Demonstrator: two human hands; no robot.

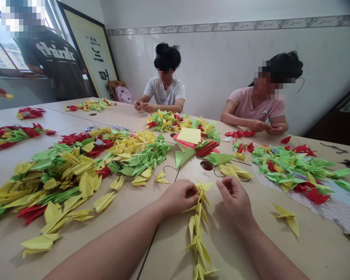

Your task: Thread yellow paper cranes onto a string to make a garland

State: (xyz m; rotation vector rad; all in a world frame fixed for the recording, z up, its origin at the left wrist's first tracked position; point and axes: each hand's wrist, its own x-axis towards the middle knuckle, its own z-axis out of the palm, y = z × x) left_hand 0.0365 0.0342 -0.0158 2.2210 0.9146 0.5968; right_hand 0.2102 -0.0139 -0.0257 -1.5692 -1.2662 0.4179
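Strand [196, 226] runs between forearms, top pinched in left hand [182, 197], likely steadying it; right hand [233, 199] curled just right of strand's top, cannot tell if gripping thread; pile [76, 165] crowds strand's left; hole [206, 166] just beyond strand; worktop [321, 252] roomier right of strand, around loose fold [289, 216]

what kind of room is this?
Probably a shared craft or activity room: a big table, heaps of colourful folded paper pieces on it, and a person in white and another in pink seated at the far side.
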